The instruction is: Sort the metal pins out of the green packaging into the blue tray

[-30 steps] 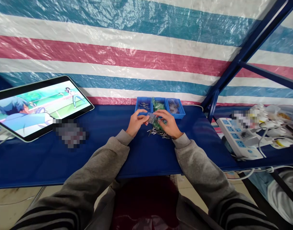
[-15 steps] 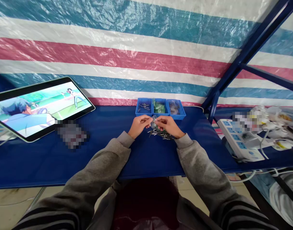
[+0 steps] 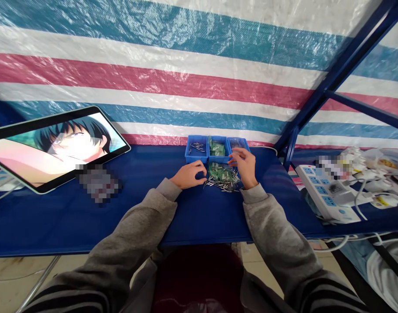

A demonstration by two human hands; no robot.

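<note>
Green plastic packets (image 3: 221,174) lie in a loose heap on the blue tabletop (image 3: 147,163), between the person's two hands, with thin metal pins (image 3: 218,187) poking out around them, mostly along the near edge. Just left of the heap is the left hand (image 3: 190,175), its thumb and forefinger curved with a gap between them; nothing can be made out in that gap. The right hand (image 3: 246,167) is at the near side of the right blue bin (image 3: 247,144), fingers bent and spread apart; whether a fingertip touches anything inside cannot be told.

Three blue bins stand side by side in a row just beyond the heap. More metal pins lie in the left blue bin (image 3: 195,159), more green packets in the middle blue bin (image 3: 217,159), and clear plastic bags (image 3: 237,142) in the right one.

Well to the left, a tablet (image 3: 75,143) leans back, showing a cartoon face, with a pixelated object (image 3: 99,184) near its lower edge. Far to the right, past a blue metal post (image 3: 311,108), lies a white power strip (image 3: 326,198) with blue sockets. Behind everything hangs a striped plastic sheet (image 3: 186,82).
</note>
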